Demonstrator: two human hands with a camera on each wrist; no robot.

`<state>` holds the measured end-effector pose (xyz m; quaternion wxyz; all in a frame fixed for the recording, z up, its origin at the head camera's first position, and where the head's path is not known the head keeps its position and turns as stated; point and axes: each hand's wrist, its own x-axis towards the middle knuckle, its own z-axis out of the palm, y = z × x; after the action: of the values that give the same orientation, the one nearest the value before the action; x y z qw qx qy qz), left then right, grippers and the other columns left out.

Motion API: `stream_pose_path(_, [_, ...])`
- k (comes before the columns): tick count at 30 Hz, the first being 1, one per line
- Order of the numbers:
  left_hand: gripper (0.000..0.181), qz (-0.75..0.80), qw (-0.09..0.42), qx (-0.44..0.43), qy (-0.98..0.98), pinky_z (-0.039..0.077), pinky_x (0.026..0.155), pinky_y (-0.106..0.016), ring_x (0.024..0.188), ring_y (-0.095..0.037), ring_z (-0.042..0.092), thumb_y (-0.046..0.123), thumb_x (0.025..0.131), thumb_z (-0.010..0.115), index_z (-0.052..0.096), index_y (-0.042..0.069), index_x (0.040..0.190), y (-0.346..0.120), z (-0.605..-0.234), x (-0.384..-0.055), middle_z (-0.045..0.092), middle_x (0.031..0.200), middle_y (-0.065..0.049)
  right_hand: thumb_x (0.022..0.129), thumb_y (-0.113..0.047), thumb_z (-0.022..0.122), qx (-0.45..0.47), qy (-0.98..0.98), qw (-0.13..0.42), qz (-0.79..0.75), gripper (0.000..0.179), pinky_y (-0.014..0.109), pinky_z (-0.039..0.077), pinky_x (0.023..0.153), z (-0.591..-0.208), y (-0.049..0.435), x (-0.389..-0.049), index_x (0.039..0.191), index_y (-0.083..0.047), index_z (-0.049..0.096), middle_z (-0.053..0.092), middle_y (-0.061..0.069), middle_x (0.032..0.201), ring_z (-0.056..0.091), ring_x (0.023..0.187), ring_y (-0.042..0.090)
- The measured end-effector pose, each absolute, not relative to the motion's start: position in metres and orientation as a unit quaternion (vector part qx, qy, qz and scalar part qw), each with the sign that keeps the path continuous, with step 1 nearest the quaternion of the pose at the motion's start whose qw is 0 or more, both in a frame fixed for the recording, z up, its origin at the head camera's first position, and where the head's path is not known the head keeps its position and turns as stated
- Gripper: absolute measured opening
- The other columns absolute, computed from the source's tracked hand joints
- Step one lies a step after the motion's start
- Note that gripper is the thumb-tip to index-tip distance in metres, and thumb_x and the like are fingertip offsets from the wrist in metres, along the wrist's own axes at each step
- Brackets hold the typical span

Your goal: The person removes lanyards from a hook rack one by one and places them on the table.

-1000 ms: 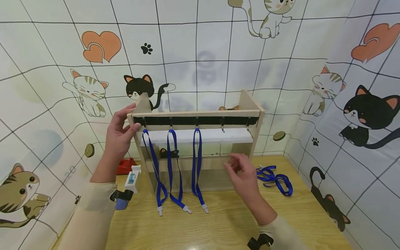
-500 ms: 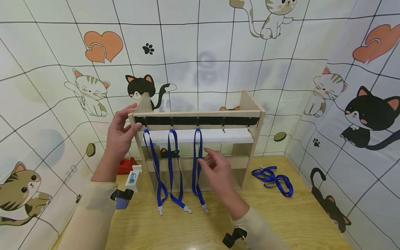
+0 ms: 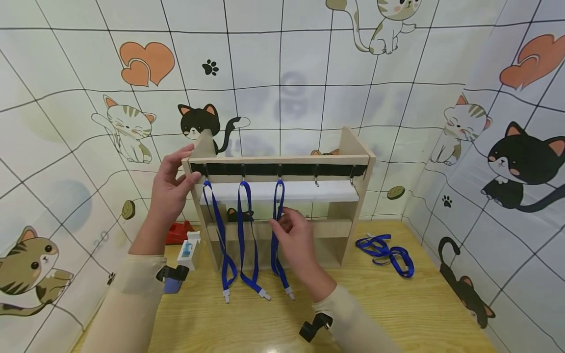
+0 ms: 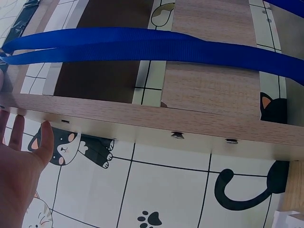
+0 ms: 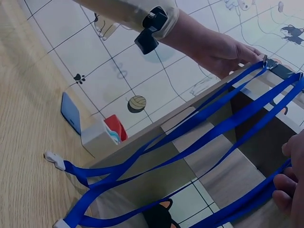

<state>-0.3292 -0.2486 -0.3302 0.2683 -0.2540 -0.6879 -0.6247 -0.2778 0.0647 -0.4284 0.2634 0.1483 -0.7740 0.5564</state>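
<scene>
A small wooden shelf carries a black strip of hooks along its front. From the three left hooks hang blue lanyards with white clips: a left lanyard, a middle lanyard and a third lanyard. My right hand pinches the third one partway down, drawing its two strands together; the right wrist view shows these fingers curled at the strap. My left hand rests against the shelf's upper left side. In the left wrist view, its fingers lie straight against the side panel.
More blue lanyards lie loosely coiled on the table, right of the shelf. Left of it stand a red object, a white box and a blue item. Two hooks on the right hold nothing.
My right hand has moved left from the shelf's right part to the third lanyard and taken hold of it. The left hand has stayed on the shelf's side.
</scene>
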Motion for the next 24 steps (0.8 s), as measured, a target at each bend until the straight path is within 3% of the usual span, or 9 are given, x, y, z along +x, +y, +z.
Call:
stream_pose_path(8, [0.053, -0.625, 0.265, -0.249, -0.691, 0.048, 0.118, -0.044, 0.155, -0.039, 0.04, 0.001, 0.105, 0.073, 0.054, 0.004, 0.154, -0.2486, -0.3295, -0.3281, 0.051, 0.169, -0.003, 0.101, -0.015, 0.083, 0.118, -0.776, 0.268, 0.559, 0.011, 0.026, 0.053, 0.057, -0.4269, 0.0548, -0.2807, 0.107, -0.005, 0.08, 0.072, 0.0, 0.088, 0.064, 0.07, 0.013])
stream_pose_path(18, [0.052, -0.625, 0.266, -0.251, -0.69, 0.05, 0.114, -0.039, 0.155, -0.04, 0.04, 0.001, 0.106, 0.073, 0.056, 0.007, 0.154, -0.2482, -0.3284, -0.3279, 0.051, 0.169, -0.003, 0.101, -0.013, 0.084, 0.131, -0.754, 0.258, 0.59, 0.009, 0.025, 0.054, 0.061, -0.4295, 0.0588, -0.2776, 0.095, -0.007, 0.08, 0.075, 0.0, 0.084, 0.064, 0.07, 0.015])
stream_pose_path(24, [0.052, -0.624, 0.266, -0.251, -0.69, 0.05, 0.113, -0.037, 0.154, -0.037, 0.041, 0.001, 0.106, 0.073, 0.055, 0.006, 0.154, -0.248, -0.3292, -0.328, 0.051, 0.169, -0.003, 0.102, -0.016, 0.084, 0.143, -0.732, 0.244, 0.62, 0.01, 0.025, 0.056, 0.06, -0.4333, 0.0641, -0.2726, 0.095, -0.009, 0.082, 0.076, 0.011, 0.083, 0.071, 0.07, 0.031])
